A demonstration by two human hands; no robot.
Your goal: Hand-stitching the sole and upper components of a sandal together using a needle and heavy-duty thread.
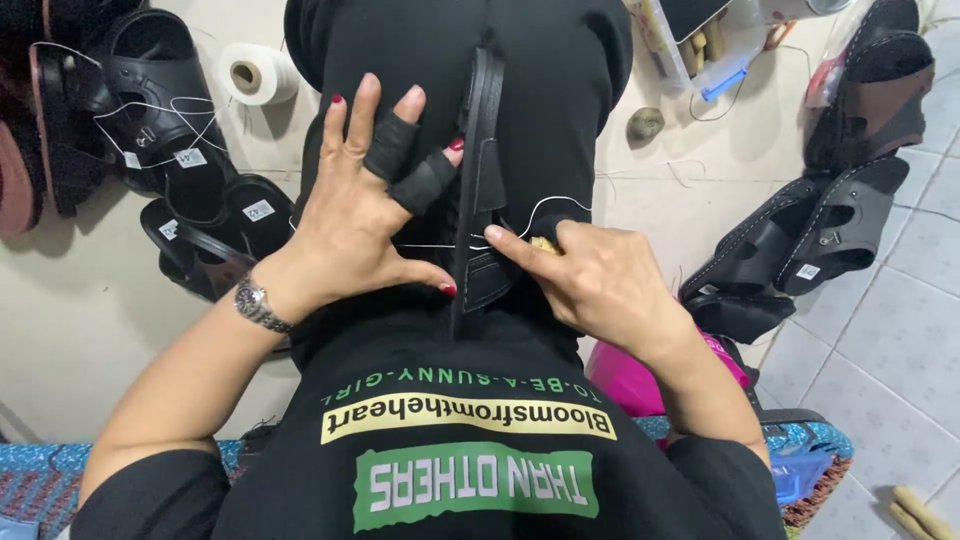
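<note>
Item: black sandal [482, 190], held upright on edge on the person's lap, sole toward the left, straps toward the right.

Left hand [350, 215]: spread wide, palm flat against the sole side, thumb tip pressed at the lower edge. Two fingers wear black fabric guards [405, 165]; a metal wristwatch [258, 305] sits on the wrist.

Right hand [600, 275]: closed narrow, thumb and forefinger pinching something small at the strap side, possibly a needle, though the view is too blurred to say. A pale thread [545, 208] loops from this hand up and over the sandal's edge; a second run of thread crosses toward the left palm.

Progress, judged: hand-stitching of the sole edge is under way near the lower half of the sandal. How much of the seam is closed cannot be read, since the stitch line is hidden by the hands. The thread is slack, so the current stitch appears not yet pulled tight.

Surroundings: tagged black sandals [190, 170] lie in a heap on the floor at left; more sandals [830, 225] lie at right; a spool of white thread [255, 75] stands on the floor, well apart from the work.
</note>
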